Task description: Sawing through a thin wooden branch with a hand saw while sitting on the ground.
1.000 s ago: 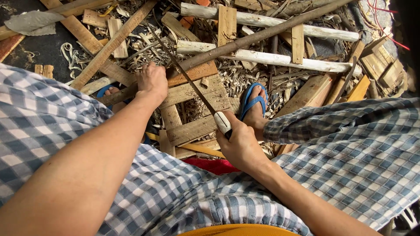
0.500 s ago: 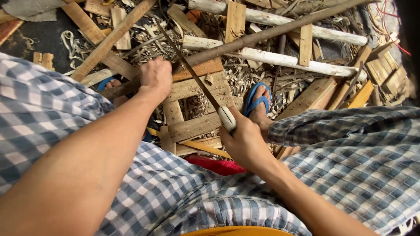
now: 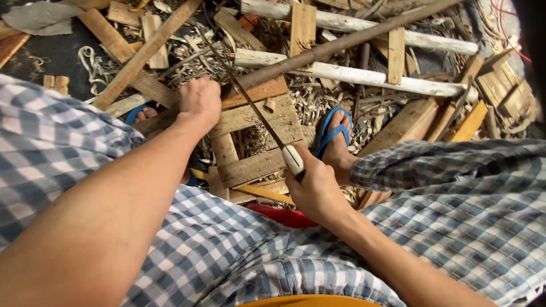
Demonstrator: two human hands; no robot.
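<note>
The right hand [image 3: 315,190] has its fingers wrapped tight around the pale handle of a thin saw [image 3: 259,116], whose dark blade slants across a wooden plank [image 3: 256,94] lying on the scrap-strewn ground. The left hand [image 3: 199,101] presses down on the plank's left end, fingers apparently curled over the far edge, though they are mostly hidden. A foot in a blue sandal [image 3: 334,133] rests just beside the right hand.

A rough woodworking yard or workshop floor is shown. Ground is covered with wood shavings [image 3: 318,96] at 12 o'clock, offcut planks [image 3: 122,51] at 10 o'clock, peeled poles [image 3: 364,74] at 1 o'clock and stacked blocks [image 3: 506,91] at 2 o'clock.
</note>
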